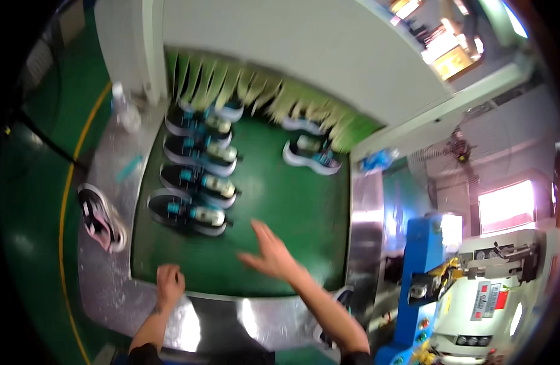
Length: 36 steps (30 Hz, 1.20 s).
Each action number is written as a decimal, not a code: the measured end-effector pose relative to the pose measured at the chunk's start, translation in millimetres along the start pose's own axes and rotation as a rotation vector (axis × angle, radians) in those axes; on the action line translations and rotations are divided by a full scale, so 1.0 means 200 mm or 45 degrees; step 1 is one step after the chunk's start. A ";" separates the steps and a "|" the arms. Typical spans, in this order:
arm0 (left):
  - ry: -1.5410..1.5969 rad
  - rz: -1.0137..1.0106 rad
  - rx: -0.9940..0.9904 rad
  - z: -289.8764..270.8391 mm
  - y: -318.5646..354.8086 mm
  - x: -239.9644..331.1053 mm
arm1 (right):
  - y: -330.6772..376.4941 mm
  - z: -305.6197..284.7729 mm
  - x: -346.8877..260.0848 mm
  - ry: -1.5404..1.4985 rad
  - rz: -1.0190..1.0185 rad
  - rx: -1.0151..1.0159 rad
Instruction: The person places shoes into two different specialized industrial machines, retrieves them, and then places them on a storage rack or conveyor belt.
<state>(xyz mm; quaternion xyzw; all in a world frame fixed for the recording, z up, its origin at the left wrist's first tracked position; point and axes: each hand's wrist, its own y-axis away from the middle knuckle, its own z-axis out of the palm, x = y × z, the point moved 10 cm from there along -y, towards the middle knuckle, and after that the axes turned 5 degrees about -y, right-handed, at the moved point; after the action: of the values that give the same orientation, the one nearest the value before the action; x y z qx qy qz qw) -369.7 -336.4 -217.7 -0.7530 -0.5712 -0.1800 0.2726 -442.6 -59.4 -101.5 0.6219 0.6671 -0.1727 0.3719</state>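
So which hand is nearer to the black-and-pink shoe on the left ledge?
Left. The left hand is to the right of that shoe, by the near-left corner of the green belt; the right hand is farther right, over the belt.

The green belt (274, 201) looks smooth with a low sheen, and the dark shoes (178, 208) on it show matt, cloth-like uppers above pale soles resembling smooth foam or rubber. Framing the belt, a metal ledge (103, 286) is glossy enough for bright glare on the belt's near side and scuffed at its left, where a clear plastic bottle (128, 114) shines. Beyond the belt's far edge, matt, ragged strips (231, 82) hang beneath a smooth, painted-looking white panel (292, 36); right of the belt sits glossy, crinkled blue plastic (378, 160).
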 end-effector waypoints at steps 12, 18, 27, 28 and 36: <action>-0.009 -0.087 0.189 -0.08 -0.56 -0.17 | -0.19 0.42 0.07 -0.219 0.210 -0.295; 1.155 -0.132 -0.601 0.05 -0.77 0.56 | 1.26 -0.14 0.04 -1.107 0.517 0.874; 1.858 0.503 -1.406 -0.29 0.05 2.46 | 2.10 -0.64 -0.51 -0.638 -0.320 1.454; 1.828 0.545 -1.489 -0.33 0.19 2.59 | 2.32 -0.67 -0.57 -0.602 -0.431 1.560; 1.561 0.332 -2.364 0.21 1.94 3.24 | 4.09 0.28 0.20 -1.655 0.339 2.378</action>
<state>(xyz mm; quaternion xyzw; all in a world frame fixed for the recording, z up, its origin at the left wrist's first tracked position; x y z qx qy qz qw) 184.0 106.1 46.6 -0.5025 0.0988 -0.8469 -0.1429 358.3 65.9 23.4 0.5143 -0.1111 -0.8487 0.0545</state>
